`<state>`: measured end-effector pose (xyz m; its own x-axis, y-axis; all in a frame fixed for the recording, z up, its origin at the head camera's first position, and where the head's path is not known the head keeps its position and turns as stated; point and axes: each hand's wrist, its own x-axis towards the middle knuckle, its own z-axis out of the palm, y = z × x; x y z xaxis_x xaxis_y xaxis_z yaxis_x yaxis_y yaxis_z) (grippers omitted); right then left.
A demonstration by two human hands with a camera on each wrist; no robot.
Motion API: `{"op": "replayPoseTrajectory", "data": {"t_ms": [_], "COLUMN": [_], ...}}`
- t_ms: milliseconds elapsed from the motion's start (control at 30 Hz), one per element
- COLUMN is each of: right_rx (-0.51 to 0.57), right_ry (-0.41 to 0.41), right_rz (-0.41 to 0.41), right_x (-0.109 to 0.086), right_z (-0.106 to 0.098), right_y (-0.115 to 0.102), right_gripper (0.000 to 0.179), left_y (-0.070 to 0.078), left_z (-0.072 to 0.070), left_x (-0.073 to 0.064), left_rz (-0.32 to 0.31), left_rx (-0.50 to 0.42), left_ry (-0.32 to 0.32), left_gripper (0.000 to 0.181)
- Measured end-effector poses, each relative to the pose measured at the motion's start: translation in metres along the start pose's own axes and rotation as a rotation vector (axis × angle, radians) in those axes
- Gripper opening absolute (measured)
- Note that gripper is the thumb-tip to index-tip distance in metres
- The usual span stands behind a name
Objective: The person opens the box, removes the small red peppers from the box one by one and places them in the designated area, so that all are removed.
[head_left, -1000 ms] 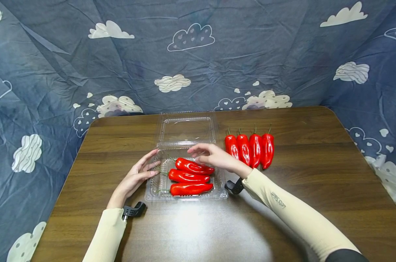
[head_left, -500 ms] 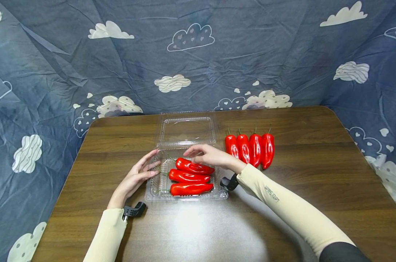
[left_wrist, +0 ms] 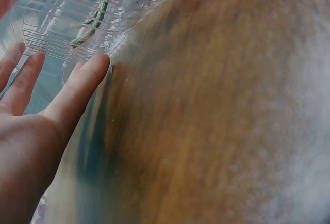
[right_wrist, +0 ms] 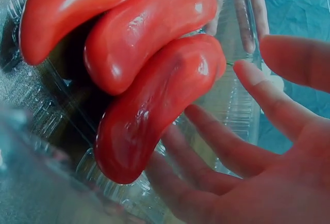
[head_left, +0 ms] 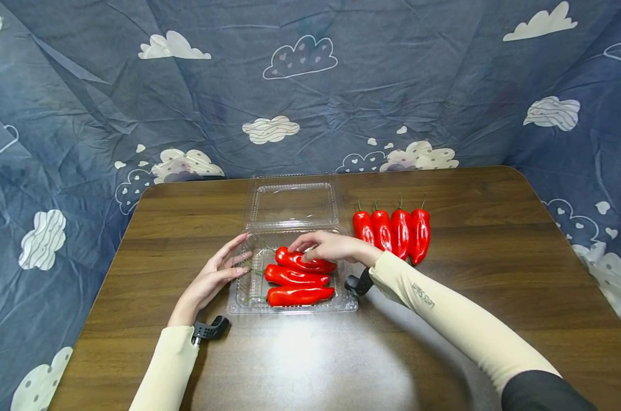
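A clear plastic clamshell container [head_left: 343, 307] holds three red peppers with green stems, lying side by side with their stems to the left. Over the farthest pepper [head_left: 286, 257] is my right hand [head_left: 333, 246]. In the right wrist view its fingers [right_wrist: 221, 146] extend loosely along that pepper's far side, and the thumb stands apart from it. The middle pepper [head_left: 296, 276] and the nearest pepper [head_left: 300, 295] lie untouched. My left hand [head_left: 213, 279] rests with extended fingers against the container's left wall; the left wrist view shows its fingertips at the ribbed plastic.
The container's lid [head_left: 293, 205] lies folded back behind it. Several more red peppers [head_left: 402, 231] lie in a row to the right, partly behind my right forearm. All stand on a brown wooden table [head_left: 490, 240], with a blue cloud-patterned cloth [head_left: 382, 85] behind.
My right hand has moved left and then lowered onto the farthest pepper. The left hand, the container and the peppers have stayed in place.
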<state>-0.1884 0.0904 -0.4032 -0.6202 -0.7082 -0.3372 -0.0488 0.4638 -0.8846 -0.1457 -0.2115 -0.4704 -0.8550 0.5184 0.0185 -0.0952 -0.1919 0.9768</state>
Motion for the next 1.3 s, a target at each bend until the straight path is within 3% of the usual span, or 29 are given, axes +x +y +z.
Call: {"op": "replayPoseTrajectory", "data": {"t_ms": [400, 1033, 1300], "right_rx": [-0.092, -0.029, -0.010], "right_ry": [-0.069, -0.014, 0.008], "right_rz": [0.008, 0.059, 0.028], "right_x": [-0.0005, -0.0003, -0.0035], "right_z": [0.0008, 0.0010, 0.0008], "right_y": [-0.0012, 0.0026, 0.0016], "right_gripper": [0.044, 0.047, 0.049], "left_y": [0.0004, -0.0014, -0.0016], "left_z": [0.0000, -0.0007, -0.0005], "left_x": [0.0005, -0.0003, -0.0005], "left_rz": [0.008, -0.012, -0.010], "left_rx": [0.000, -0.002, -0.001], "left_ry": [0.000, 0.010, 0.010], "left_gripper": [0.071, 0.070, 0.070]}}
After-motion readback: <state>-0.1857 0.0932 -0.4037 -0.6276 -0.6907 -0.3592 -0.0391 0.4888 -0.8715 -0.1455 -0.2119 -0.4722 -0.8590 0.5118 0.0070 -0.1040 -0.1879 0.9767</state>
